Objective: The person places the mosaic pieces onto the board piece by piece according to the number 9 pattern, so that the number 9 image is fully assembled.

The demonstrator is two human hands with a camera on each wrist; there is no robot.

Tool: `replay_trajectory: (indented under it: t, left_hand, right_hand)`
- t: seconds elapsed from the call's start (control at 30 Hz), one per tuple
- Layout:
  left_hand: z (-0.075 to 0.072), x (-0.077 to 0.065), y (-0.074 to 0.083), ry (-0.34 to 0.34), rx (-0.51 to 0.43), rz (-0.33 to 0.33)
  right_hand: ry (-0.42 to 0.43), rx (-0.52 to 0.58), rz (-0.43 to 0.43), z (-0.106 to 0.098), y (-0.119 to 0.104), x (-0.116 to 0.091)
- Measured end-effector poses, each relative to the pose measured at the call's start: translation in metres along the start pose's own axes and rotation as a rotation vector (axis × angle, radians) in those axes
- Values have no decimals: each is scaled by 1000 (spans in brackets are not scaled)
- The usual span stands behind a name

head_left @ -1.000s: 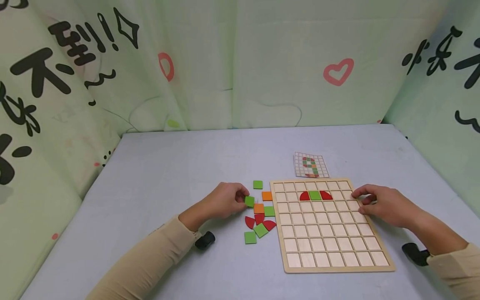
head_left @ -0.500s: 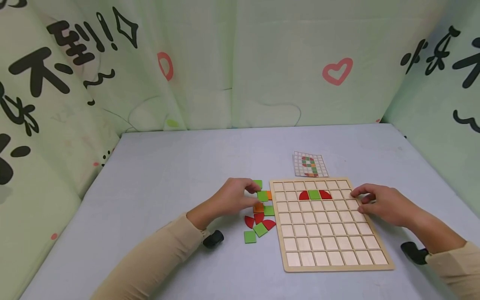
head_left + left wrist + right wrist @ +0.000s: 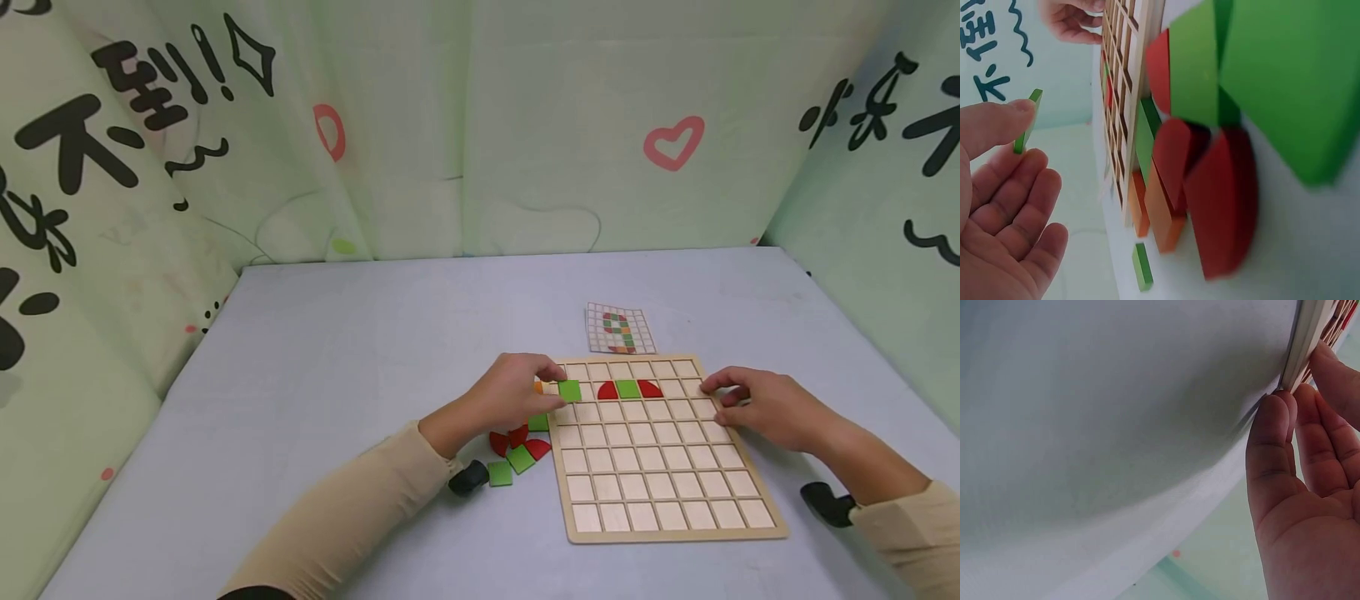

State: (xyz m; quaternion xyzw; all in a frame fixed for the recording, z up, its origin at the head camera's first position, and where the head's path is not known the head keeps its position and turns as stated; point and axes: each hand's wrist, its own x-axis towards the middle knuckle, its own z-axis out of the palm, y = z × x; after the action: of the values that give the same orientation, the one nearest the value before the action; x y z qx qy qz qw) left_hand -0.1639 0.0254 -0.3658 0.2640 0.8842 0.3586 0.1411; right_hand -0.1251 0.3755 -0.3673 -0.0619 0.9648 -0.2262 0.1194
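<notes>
My left hand (image 3: 517,392) pinches a green square tile (image 3: 569,391) between thumb and fingers, over the left side of a wooden grid board (image 3: 678,539). In the left wrist view that green tile is seen edge-on, raised above the loose pieces. Along the board's second row sit a red quarter-circle (image 3: 608,391), a green square (image 3: 627,389) and another red quarter-circle (image 3: 650,389). At the board's right edge my right hand (image 3: 783,410) grips the frame. The right wrist view has its thumb (image 3: 1334,372) on the frame's top and the fingertips at its underside.
Left of the board lie loose pieces: green squares (image 3: 500,474), red quarter-circles (image 3: 498,444) and orange squares (image 3: 1163,222), some hidden behind my left hand in the head view. A printed pattern card (image 3: 596,340) lies behind the board. A printed curtain (image 3: 525,125) surrounds the table.
My left hand has carried the green tile rightward from the loose pieces to over the board's left columns. The right hand has stayed at the board's edge.
</notes>
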Motion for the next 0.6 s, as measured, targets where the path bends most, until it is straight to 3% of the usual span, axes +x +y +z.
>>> replay_trajectory:
  t: [0.3, 0.6]
  left_hand:
    - [16, 15, 19, 22, 14, 56]
    - [29, 27, 31, -7, 57, 128]
  right_hand:
    - [10, -6, -9, 0, -1, -1]
    - [6, 1, -3, 0, -1, -1]
